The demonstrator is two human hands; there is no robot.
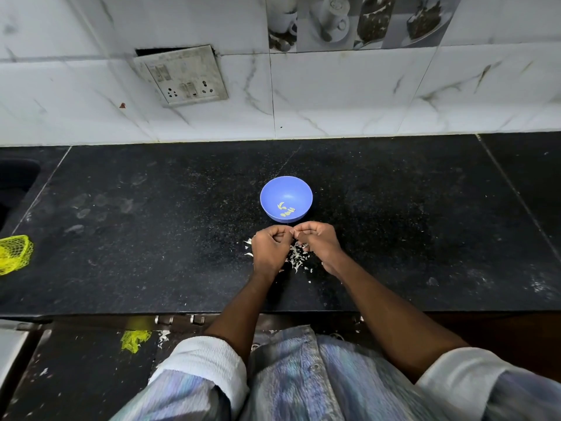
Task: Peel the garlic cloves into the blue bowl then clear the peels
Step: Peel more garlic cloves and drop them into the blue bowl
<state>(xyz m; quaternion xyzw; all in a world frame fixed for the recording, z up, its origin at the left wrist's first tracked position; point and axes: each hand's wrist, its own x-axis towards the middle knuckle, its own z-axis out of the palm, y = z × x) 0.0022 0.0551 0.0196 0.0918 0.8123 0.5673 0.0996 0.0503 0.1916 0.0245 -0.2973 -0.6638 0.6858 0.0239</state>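
Working just in front of the bowl (286, 198), the left hand (269, 250) and right hand (318, 244) meet fingertip to fingertip above the counter (151, 238), both curled nearly closed as if pinching something small between them. That is probably a garlic clove being stripped, but the clove itself is hidden by the fingers, so I cannot tell for sure what they hold. Keeping the hands this near the bowl looks deliberate: a finished clove needs only a short toss forward. A few peeled cloves (287, 210) already lie at the bottom of the bowl, so the peeling seems well under way. Peels (297, 257) have collected on the counter directly beneath and between the hands, dropping where the work is done, which should make them easy to gather in one sweep later. A yellow net (15, 253) sits well apart at the counter's left edge, possibly the garlic's bag.
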